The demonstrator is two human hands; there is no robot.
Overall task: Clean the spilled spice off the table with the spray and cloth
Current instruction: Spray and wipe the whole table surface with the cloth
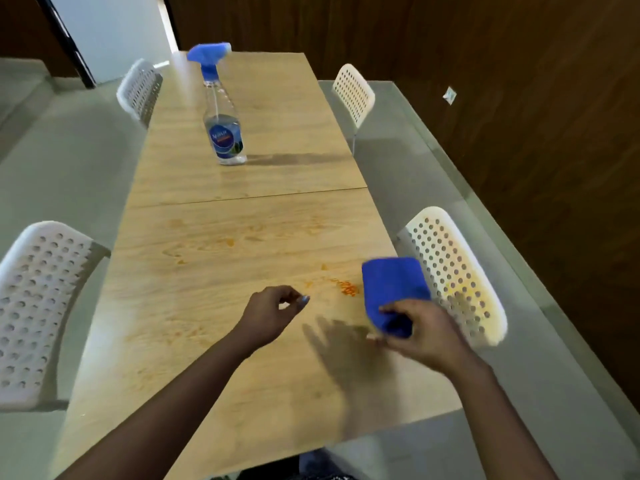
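Observation:
A small heap of orange spice (347, 287) lies on the wooden table (214, 341) near its right edge, with faint orange smears (225, 242) further left. My right hand (420, 332) grips a folded blue cloth (393, 289), lifted just right of the heap. My left hand (273, 311) hovers over the table left of the heap, its fingers loosely curled with nothing in them. A clear spray bottle (225, 129) with a blue trigger head stands upright on the far half of the table.
White perforated chairs stand around the table: one at near left (38, 306), one at near right (457, 271), two further back (140, 90) (353, 93). A seam (249, 197) crosses the tabletop. Dark wood panelling runs along the right.

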